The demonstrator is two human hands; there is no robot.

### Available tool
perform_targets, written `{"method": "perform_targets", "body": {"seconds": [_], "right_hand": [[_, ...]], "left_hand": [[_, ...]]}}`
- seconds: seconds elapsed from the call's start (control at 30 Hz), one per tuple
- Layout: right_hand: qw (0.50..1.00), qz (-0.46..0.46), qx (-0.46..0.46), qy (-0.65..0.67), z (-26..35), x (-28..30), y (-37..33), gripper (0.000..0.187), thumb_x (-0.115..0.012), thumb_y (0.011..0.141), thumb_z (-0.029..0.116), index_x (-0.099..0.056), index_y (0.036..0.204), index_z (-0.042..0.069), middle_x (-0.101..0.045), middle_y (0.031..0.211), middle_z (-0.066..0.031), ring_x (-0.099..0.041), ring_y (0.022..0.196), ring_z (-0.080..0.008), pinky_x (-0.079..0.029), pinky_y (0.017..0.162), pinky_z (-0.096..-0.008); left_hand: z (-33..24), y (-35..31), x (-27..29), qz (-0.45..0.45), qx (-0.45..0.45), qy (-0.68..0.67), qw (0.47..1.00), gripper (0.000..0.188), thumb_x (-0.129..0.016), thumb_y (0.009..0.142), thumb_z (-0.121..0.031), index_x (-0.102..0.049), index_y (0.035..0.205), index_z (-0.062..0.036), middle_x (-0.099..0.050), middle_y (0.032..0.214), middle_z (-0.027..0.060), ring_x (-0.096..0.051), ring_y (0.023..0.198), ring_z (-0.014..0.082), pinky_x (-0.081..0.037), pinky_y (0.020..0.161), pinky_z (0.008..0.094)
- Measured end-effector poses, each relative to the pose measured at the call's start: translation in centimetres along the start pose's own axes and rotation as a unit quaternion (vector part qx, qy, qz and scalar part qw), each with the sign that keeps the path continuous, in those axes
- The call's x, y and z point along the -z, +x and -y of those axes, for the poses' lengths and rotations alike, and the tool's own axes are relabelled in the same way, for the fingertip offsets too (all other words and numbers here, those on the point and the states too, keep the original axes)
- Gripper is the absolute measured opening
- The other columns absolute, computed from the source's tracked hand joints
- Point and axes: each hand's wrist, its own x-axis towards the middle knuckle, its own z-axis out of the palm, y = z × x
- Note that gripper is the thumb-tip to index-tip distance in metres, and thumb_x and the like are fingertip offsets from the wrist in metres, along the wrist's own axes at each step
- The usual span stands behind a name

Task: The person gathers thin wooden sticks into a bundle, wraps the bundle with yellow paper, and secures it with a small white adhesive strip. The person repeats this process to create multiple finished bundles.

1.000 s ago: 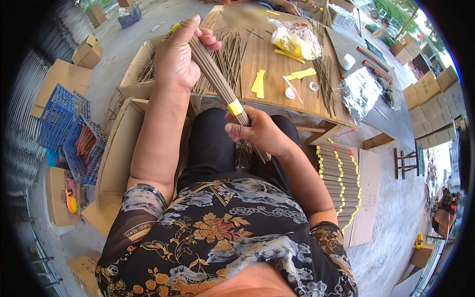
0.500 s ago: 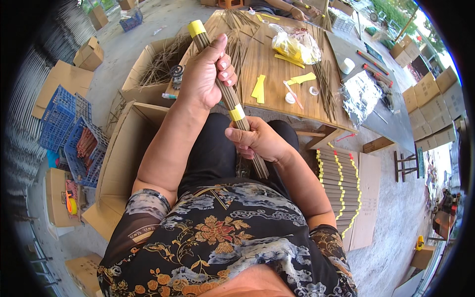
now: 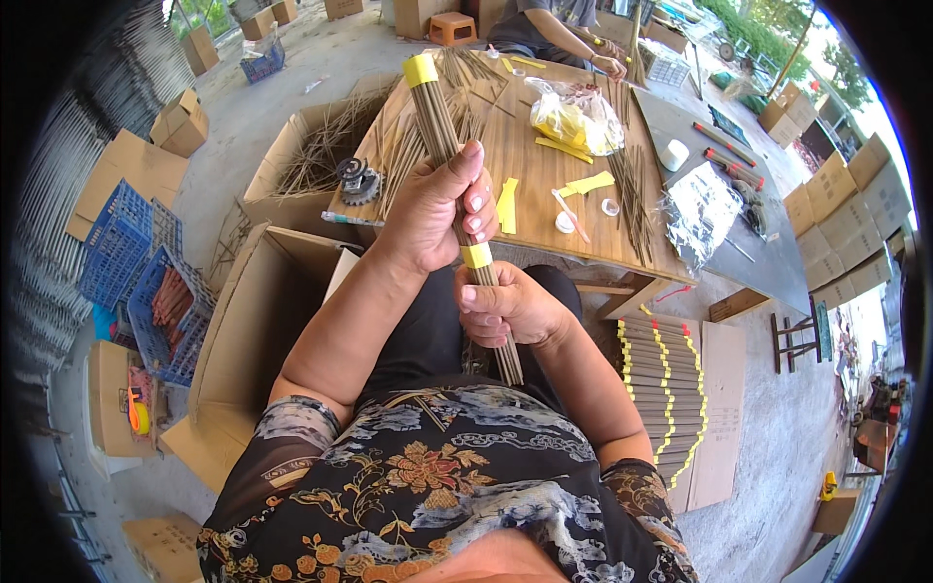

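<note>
Gripping one bundle (image 3: 435, 117), both hands close firmly round it: the left hand (image 3: 437, 209) above the lower band (image 3: 476, 256), the right hand (image 3: 513, 303) just below. The long axis slants from the end band (image 3: 421, 70), at upper left toward the table (image 3: 544, 223), down to the lap (image 3: 413, 316). The left hand is nearer the end band; the right, the unbanded tips (image 3: 510, 369).

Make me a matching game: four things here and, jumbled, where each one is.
1. Left hand
2. Right hand
3. Clear plastic bag
4. Orange stool

A. Beyond the wooden table
B. Around the stick bundle, above its lower yellow band
C. On that table
D. Around the bundle, below that band

Pairs: 1-B, 2-D, 3-C, 4-A
</note>
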Motion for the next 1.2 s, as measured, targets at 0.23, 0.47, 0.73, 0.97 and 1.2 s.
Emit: {"method": "perform_targets", "body": {"seconds": [0.23, 0.47, 0.73, 0.97, 1.2], "right_hand": [[0.999, 0.045, 0.017, 0.008, 0.5, 0.4, 0.2, 0.018, -0.058, 0.084, 0.017, -0.047, 0.075, 0.005, -0.036, 0.05, 0.0033, -0.035, 0.038, -0.0065, -0.029, 0.035, -0.0202], [0.981, -0.026, 0.11, -0.159, 1.6, -0.1, 1.3, 0.026, -0.061, 0.081, 0.022, -0.053, 0.088, -0.001, -0.055, 0.068, -0.0054, -0.055, 0.057, -0.0132, -0.047, 0.055, -0.0239], [0.97, -0.072, 0.178, -0.151, 3.1, 0.4, 1.6, 0.018, -0.057, 0.085, 0.019, -0.052, 0.079, 0.003, -0.056, 0.068, -0.006, -0.055, 0.056, -0.015, -0.048, 0.055, -0.0266], [0.94, -0.095, 0.325, 0.043, 4.4, -0.3, 1.9, 0.026, -0.048, 0.089, 0.031, -0.056, 0.082, 0.006, -0.062, 0.08, -0.0086, -0.057, 0.077, -0.0163, -0.046, 0.074, -0.0322], [0.938, -0.137, 0.28, 0.155, 2.6, -0.7, 3.5, 0.029, -0.049, 0.086, 0.039, -0.058, 0.09, 0.011, -0.063, 0.097, -0.0084, -0.057, 0.093, -0.0207, -0.043, 0.085, -0.0339]], "left_hand": [[-0.3, 1.0, -0.1, 0.009, -0.045, 0.012, 0.999, 0.023, -0.054, 0.086, -0.03, -0.051, 0.082, -0.0082, -0.053, 0.068, 0.0046, -0.053, 0.057, 0.0158, -0.045, 0.053, 0.0296], [-1.4, 2.0, -0.3, -0.068, -0.051, 0.067, 0.994, 0.026, -0.057, 0.085, -0.03, -0.046, 0.071, -0.0113, -0.044, 0.056, -0.0018, -0.041, 0.043, 0.007, -0.035, 0.041, 0.021], [-2.4, 3.5, 2.2, -0.088, -0.109, 0.127, 0.982, 0.051, -0.044, 0.088, -0.043, -0.039, 0.118, -0.0017, -0.056, 0.101, 0.0206, -0.056, 0.095, 0.0269, -0.046, 0.085, 0.0378], [3.4, -1.1, 6.4, -0.052, -0.254, 0.627, 0.734, 0.087, -0.068, 0.074, -0.032, -0.015, 0.136, -0.0019, -0.032, 0.132, 0.0183, -0.032, 0.123, 0.0267, -0.026, 0.101, 0.0394], [3.3, -2.5, 2.1, -0.066, -0.323, 0.277, 0.902, 0.086, -0.074, 0.069, -0.031, -0.022, 0.131, -0.0035, -0.03, 0.133, 0.0183, -0.027, 0.125, 0.0257, -0.016, 0.105, 0.0391]]}}
